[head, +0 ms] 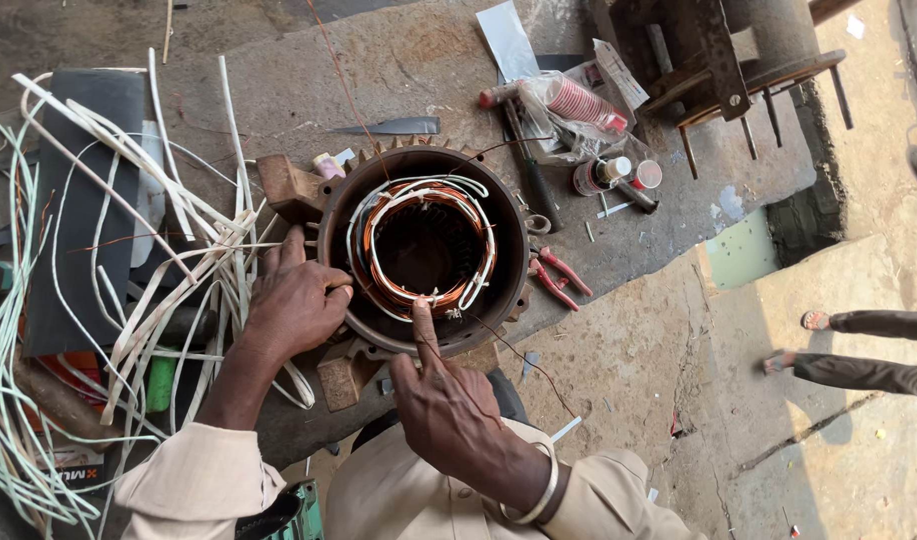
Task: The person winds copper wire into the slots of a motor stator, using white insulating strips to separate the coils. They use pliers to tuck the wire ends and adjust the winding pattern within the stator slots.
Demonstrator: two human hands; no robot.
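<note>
We are bracing heavy stator (424,250) rim, left hand (294,305) spread flat; right hand (449,405) mostly curled, forefinger pressing fragile copper winding (389,285) near edge, gripping nothing.

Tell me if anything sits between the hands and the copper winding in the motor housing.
Nothing visible does. The right hand has its forefinger laid straight on the copper winding at its near edge, and the left hand rests on the housing rim beside it.

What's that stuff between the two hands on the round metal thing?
In the head view, between the left hand and the right hand lies the rim of the motor stator, with copper winding and white sleeving just inside.
</note>
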